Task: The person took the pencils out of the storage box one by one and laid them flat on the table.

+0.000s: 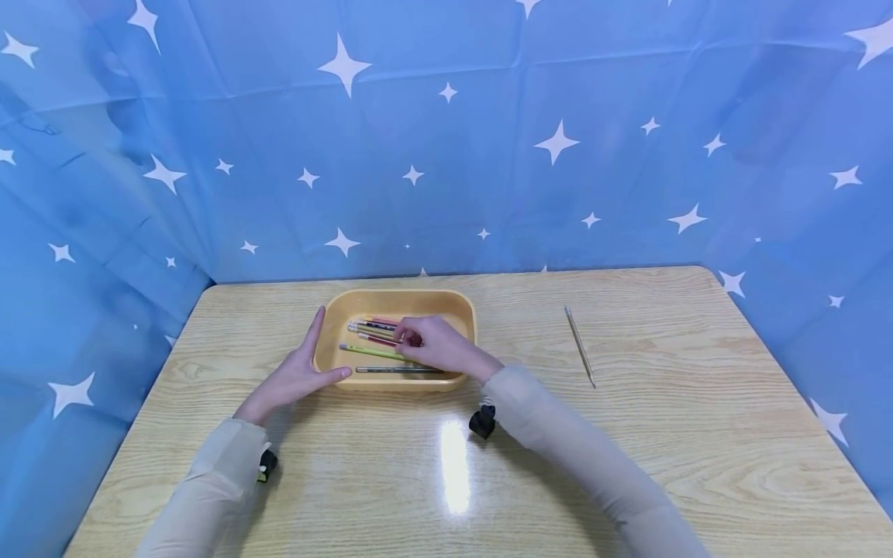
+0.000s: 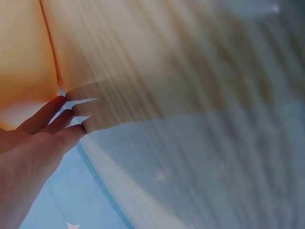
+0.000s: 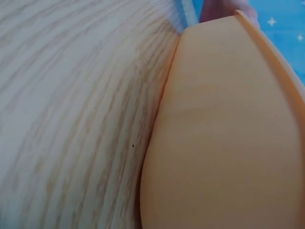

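Note:
A yellow-orange plastic tray (image 1: 460, 310) holds several pencils lying roughly side by side, among them a yellow-green pencil (image 1: 370, 351), a dark grey pencil (image 1: 391, 370) and a dark red pencil (image 1: 377, 339). My left hand (image 1: 300, 377) is at the tray's left end, thumb spread from straight fingers along the rim. In the left wrist view its fingertips (image 2: 61, 100) lie close to the tray's outer wall. Inside the tray, my right hand (image 1: 436, 342) bends its fingers and thumb over the pencils, covering their right ends; I cannot tell whether it pinches one.
A single gold-coloured pencil (image 1: 580, 345) lies on the wood-grain table (image 1: 698, 403), right of the tray. A blue curtain with white stars (image 1: 488, 155) hangs behind the table and along its sides. Light glares off the tabletop in front of the tray.

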Motion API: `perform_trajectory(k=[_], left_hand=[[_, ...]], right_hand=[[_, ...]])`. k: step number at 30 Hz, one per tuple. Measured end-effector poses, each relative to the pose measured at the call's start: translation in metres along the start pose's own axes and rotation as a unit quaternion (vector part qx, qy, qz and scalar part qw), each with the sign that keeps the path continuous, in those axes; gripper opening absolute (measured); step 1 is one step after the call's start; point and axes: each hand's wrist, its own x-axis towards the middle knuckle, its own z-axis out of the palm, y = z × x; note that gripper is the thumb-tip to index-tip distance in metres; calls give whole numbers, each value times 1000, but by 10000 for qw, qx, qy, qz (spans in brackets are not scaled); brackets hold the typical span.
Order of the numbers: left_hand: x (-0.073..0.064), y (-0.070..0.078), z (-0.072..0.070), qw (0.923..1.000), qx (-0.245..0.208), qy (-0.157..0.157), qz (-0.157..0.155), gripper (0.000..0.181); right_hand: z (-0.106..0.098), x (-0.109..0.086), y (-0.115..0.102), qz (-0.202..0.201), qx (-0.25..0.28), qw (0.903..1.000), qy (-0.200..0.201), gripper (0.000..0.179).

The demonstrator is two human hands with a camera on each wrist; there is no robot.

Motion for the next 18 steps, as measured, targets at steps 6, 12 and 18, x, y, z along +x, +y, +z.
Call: perform_trajectory(k=[6,12,18], left_hand=[[1,-1,0,10000,-37,-14,-12,114],[0,1,0,10000,-82,-23,-46,114],[0,1,-1,10000,12,-46,-66,113]], right_hand=[[5,6,0,120,-43,9996,-242,15],[9,13,0,167,-151,9989,-414,14],[12,20,1,308,-626,9961,-545,14]])
